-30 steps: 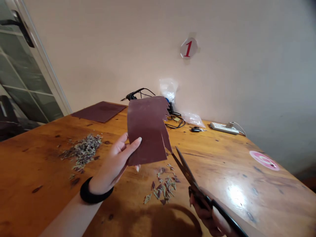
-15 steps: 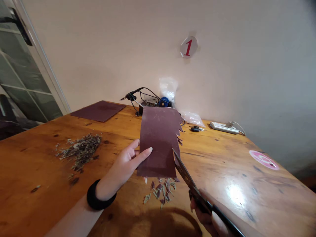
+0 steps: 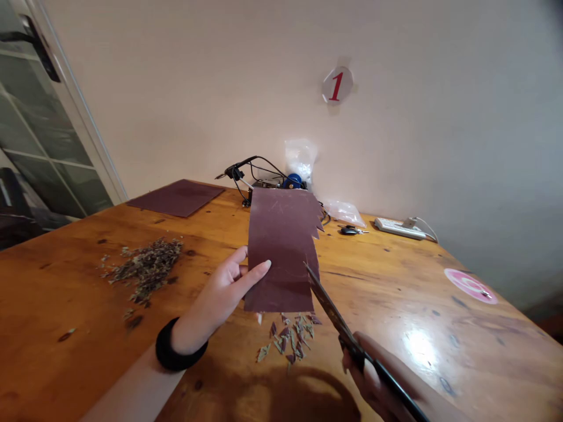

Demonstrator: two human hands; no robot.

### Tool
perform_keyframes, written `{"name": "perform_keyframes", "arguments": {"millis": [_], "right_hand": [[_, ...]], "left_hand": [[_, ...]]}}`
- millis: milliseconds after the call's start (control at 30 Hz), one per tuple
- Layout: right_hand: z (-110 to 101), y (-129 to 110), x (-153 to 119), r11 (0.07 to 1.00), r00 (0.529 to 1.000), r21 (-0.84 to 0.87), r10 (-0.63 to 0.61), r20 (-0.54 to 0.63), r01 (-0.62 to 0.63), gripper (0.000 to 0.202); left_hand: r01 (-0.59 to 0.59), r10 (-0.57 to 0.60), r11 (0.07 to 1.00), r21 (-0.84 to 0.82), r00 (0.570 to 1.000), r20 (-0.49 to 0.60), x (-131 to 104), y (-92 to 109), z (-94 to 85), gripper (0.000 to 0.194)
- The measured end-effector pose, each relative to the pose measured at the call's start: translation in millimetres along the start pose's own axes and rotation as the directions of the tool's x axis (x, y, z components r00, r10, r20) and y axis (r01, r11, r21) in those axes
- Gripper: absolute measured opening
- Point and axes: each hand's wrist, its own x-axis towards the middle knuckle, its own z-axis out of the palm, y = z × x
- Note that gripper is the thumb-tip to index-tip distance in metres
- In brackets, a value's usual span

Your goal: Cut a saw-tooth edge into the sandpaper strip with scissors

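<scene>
A maroon sheet (image 3: 281, 234), apparently sandpaper, is held upright above the table in my left hand (image 3: 233, 281), thumb on its front and fingers behind. Its right edge is jagged near the top. My right hand (image 3: 367, 372) is wrapped round the black handles of scissors (image 3: 332, 313). The scissors' blades slant up to the left and overlap the sheet's lower right edge, with the tip over its face. How far the blades are apart cannot be made out. Below the sheet, several small maroon and tan scraps (image 3: 290, 340) lie on the table.
A heap of greyish shreds (image 3: 147, 269) lies on the wooden table (image 3: 378, 281) at left, before another maroon sheet (image 3: 178, 198). Behind are a cabled device (image 3: 235, 173), plastic bags (image 3: 300, 157), keys (image 3: 350, 230) and a power strip (image 3: 399, 228). A pink round sticker (image 3: 470, 285) is at right.
Thin slivers that hung from the sheet's right edge above the scissors are no longer seen there. The scissors' tip has shifted slightly left and up. My left hand keeps its hold.
</scene>
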Motion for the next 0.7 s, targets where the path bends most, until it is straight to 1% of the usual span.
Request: {"name": "perform_keyframes", "arguments": {"millis": [133, 233, 333, 433, 567, 633, 700], "right_hand": [[-0.6, 12.8, 14.3, 0.997, 0.995, -0.052, 0.053, 0.080, -0.049, 0.054], [0.3, 8.9, 11.5, 0.996, 0.997, -0.078, 0.044, 0.071, -0.038, 0.054], [2.4, -5.9, 1.3, 0.998, 1.000, -0.061, 0.004, 0.011, -0.003, 0.052], [4.7, -19.0, -3.4, 0.998, 1.000, -0.067, 0.017, -0.020, -0.018, 0.049], [4.1, -29.2, -1.6, 0.997, 1.000, -0.067, 0.028, -0.004, -0.028, 0.049], [0.7, -32.3, -1.9, 0.999, 0.999, -0.041, 0.029, 0.034, -0.028, 0.051], [-4.1, -31.1, -2.6, 1.000, 0.996, -0.007, 0.027, 0.081, -0.027, 0.050]], "left_hand": [[0.065, -0.061, 0.997, -0.040, 0.993, 0.105, 1.7, -0.1, -0.5, 0.041], [0.075, -0.064, 0.995, -0.072, 0.989, 0.135, 1.8, -0.1, -0.9, 0.036], [0.053, -0.050, 0.998, -0.021, 0.992, 0.118, 0.9, -1.6, -1.2, 0.030], [0.040, -0.042, 0.999, 0.026, 0.995, 0.085, 0.0, -4.9, -1.5, 0.030], [0.047, -0.050, 0.998, 0.043, 0.997, 0.052, -0.6, -7.5, -1.3, 0.037], [0.046, -0.047, 0.998, 0.045, 0.999, 0.024, -0.6, -6.5, -1.2, 0.038], [0.030, -0.029, 0.999, 0.036, 0.999, -0.034, -0.3, -3.9, -1.5, 0.037]]}}
